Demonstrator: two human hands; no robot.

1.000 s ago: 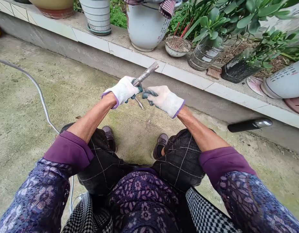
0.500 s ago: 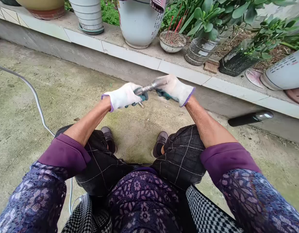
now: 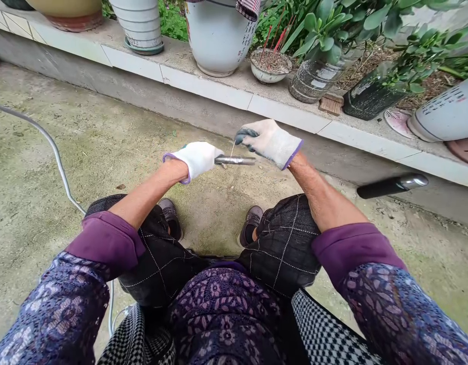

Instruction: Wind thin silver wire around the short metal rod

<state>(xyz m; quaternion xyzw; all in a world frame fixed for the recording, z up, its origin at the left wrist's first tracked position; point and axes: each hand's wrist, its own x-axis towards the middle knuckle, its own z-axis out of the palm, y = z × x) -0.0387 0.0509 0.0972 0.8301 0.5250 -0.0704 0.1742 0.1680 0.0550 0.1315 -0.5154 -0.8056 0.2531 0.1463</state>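
Observation:
My left hand (image 3: 199,159), in a white work glove with a purple cuff, is closed around one end of a dark grey metal tube (image 3: 241,160). The tube lies nearly level and points to the right, with a shiny section close to the fingers. From that section a thin pale strand (image 3: 233,147) runs up to my right hand (image 3: 272,142). This hand wears a matching glove with dark fingertips, and its thumb and fingers pinch the strand's upper end. It is above the tube's free end, apart from it. Whether the strand is wire or thread is unclear.
A tiled ledge (image 3: 203,90) crosses ahead, bearing a large white pot (image 3: 219,40), a small bowl (image 3: 270,75) with red sticks and several plants. A black cylinder with a shiny metal end (image 3: 391,186) is at right. A grey hose (image 3: 53,147) curves along the concrete floor at left.
My right hand has let go of the tube's right end and now pinches the strand above it. The tube has turned closer to level and sits slightly lower.

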